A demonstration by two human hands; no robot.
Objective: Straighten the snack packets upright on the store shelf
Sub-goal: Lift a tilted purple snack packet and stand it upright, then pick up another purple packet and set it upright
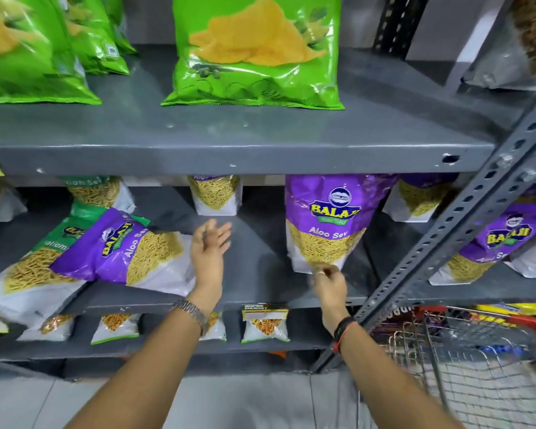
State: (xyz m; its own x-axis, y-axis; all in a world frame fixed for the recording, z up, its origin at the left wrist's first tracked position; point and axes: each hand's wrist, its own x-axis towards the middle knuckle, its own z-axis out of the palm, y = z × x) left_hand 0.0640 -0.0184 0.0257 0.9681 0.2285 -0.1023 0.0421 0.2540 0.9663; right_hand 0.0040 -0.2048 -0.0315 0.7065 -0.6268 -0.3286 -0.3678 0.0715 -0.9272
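Note:
A purple Aloo Sev packet (pixel 325 221) stands upright on the middle shelf (pixel 254 264). My right hand (pixel 327 281) pinches its bottom edge. To the left, another purple Aloo Sev packet (pixel 127 249) lies tilted on its side, leaning over a green-topped packet (pixel 34 267) that also lies slanted. My left hand (pixel 209 252) hovers open just right of the tilted purple packet, fingers spread, holding nothing. More sev packets (pixel 215 193) stand upright at the back of this shelf.
Green chip bags (pixel 254 54) stand on the upper shelf. A slanted grey upright post (pixel 464 230) crosses at right, with further purple packets (pixel 495 243) behind it. Small packets (pixel 265 323) line the lower shelf. A wire shopping trolley (pixel 464 360) stands at lower right.

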